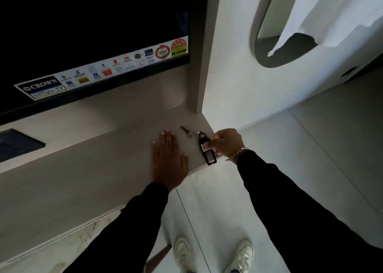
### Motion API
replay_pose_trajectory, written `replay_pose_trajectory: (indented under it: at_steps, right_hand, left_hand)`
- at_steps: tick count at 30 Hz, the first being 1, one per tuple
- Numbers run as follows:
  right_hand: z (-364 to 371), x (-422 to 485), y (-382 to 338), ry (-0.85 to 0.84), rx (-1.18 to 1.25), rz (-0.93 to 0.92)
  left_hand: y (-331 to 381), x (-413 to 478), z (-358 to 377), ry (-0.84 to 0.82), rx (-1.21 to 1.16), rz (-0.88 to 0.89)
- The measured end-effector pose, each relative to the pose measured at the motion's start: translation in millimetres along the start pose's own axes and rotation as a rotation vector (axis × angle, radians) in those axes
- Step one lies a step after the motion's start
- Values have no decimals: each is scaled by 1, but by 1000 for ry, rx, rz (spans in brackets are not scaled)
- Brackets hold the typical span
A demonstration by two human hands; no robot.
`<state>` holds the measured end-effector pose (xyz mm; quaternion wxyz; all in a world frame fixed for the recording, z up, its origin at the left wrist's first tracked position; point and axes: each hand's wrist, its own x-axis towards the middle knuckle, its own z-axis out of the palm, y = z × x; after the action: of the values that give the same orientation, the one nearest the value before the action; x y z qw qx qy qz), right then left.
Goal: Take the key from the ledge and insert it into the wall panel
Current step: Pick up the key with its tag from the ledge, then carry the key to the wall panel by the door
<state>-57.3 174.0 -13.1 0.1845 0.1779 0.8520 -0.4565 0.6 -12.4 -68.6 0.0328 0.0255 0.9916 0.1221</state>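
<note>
A: While the key (186,132) lies flat on the grey ledge (103,169) near its right end, has the task begun?

B: Barely, in the head view. The right hand (227,142) pinches the black key fob (206,148), which rests on the ledge. The left hand (167,158) lies spread, palm down, just beside the key.

A: What remains?

B: Lifting it and inserting it. A dark wall panel (18,144) sits far left.
</note>
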Motion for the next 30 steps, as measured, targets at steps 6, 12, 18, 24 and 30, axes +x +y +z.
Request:
replay_pose_trajectory:
  at_steps: [6, 12, 18, 24, 30]
  right_hand:
    - [-75, -23, 28, -32, 333, -5]
    - [-183, -40, 67, -18, 558, -21]
    - [-300, -58, 106, 27, 767, -21]
    - [-410, -68, 149, 142, 845, -47]
    - [-502, -52, 191, 247, 904, -60]
  left_hand:
    - [41, 8, -16, 28, -244, 36]
    - [151, 18, -28, 101, -380, 235]
    - [282, 37, -31, 113, -385, 475]
    - [415, 79, -28, 130, -409, 688]
    - [528, 125, -7, 111, -486, 817]
